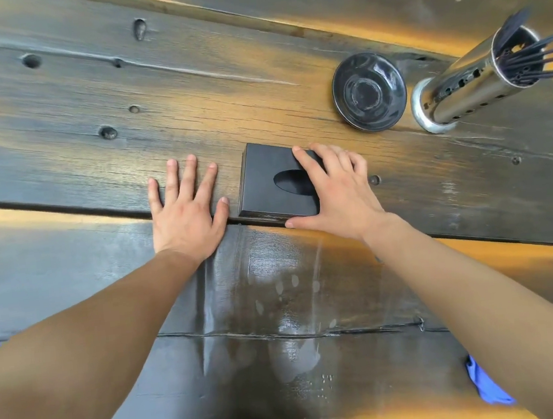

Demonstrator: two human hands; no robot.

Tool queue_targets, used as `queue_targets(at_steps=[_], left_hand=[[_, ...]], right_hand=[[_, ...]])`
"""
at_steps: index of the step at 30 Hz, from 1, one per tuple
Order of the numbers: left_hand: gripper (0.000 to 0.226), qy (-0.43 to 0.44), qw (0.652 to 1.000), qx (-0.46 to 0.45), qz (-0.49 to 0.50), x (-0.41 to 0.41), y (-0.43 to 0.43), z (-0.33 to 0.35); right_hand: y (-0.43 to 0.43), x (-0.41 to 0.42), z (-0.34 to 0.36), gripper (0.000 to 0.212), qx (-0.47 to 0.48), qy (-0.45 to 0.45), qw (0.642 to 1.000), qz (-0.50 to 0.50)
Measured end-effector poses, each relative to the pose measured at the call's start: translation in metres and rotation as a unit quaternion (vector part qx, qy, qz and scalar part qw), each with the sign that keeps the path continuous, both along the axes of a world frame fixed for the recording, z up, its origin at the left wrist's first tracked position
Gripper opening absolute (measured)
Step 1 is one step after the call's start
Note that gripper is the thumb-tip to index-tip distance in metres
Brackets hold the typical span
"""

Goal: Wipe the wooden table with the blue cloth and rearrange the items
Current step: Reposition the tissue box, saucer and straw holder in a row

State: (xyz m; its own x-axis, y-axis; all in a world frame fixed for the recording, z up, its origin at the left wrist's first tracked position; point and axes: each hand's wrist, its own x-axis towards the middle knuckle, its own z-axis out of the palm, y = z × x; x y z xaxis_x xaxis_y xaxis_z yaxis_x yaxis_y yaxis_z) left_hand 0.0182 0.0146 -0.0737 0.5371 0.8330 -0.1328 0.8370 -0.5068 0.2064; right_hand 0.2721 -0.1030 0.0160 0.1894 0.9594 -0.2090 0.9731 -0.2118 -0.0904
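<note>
One black box (pixel 263 180) gripped by right hand (pixel 339 196), left hand (pixel 185 216) flat on table (pixel 84 151)

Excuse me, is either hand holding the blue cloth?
No: the blue cloth lies apart on the table, the left hand rests flat on it, the right hand holds the black tissue box.

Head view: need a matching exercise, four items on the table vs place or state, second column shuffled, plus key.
1. black box
2. blue cloth
3. dark saucer
4. metal holder

A. holds dark sticks
B. under the right hand
C. at the near edge, by the right forearm
D. empty, just left of the metal holder

Pairs: 1-B, 2-C, 3-D, 4-A
</note>
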Motion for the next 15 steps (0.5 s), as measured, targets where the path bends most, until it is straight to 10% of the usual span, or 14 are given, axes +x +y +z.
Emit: queue_targets(at_steps=[5,15], left_hand=[[0.06,-0.082,0.996,-0.013,0.023,-0.008,-0.005,0.015],[0.074,-0.156,0.967,-0.062,0.191,0.041,-0.163,0.043]], right_hand=[[-0.002,0.001,0.009,0.131,-0.009,0.013,1.0,0.002],[-0.026,0.091,0.023,0.063,0.123,0.185,0.927,-0.301]])
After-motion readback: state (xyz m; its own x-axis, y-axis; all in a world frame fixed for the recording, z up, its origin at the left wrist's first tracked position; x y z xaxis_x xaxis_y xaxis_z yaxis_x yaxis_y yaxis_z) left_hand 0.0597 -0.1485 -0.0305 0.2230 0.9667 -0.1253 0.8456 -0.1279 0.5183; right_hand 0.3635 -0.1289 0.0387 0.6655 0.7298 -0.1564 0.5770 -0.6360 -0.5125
